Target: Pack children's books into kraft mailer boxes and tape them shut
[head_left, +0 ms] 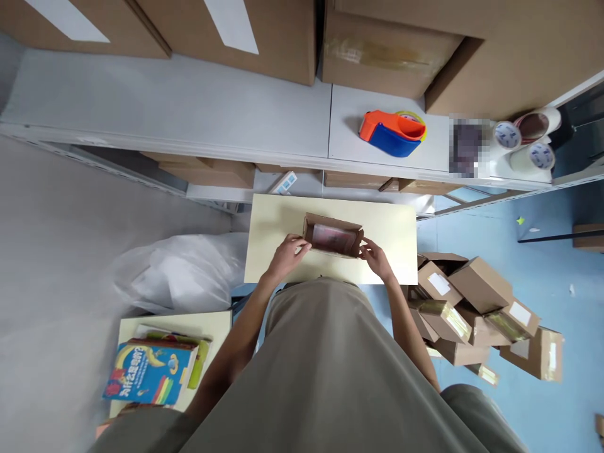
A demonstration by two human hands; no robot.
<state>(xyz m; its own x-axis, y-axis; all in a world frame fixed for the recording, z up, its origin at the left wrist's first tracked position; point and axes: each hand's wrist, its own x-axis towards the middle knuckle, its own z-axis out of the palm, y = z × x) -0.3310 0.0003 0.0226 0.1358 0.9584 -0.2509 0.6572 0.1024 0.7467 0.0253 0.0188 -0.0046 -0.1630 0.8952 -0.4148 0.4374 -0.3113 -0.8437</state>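
Note:
A small cardboard box (334, 219) sits with its top open on a pale yellow table. Inside lies a flat reddish thing (334, 238) in what looks like clear wrap; its kind is not plain. At the box's near left corner is my left hand (287, 255), thumb and fingers closed on the edge of the cardboard. My right hand (376, 258) grips the right end, its fingers at the end flap. Parts of the fingertips are hidden against the cardboard.
Behind the yellow table (271, 217), a grey shelf (212, 107) carries large cartons, an orange and blue tape dispenser (394, 133) and tape rolls (533, 157). Cartons (481, 286) are heaped on the floor at right. At left are a plastic bag (184, 274) and books (151, 371).

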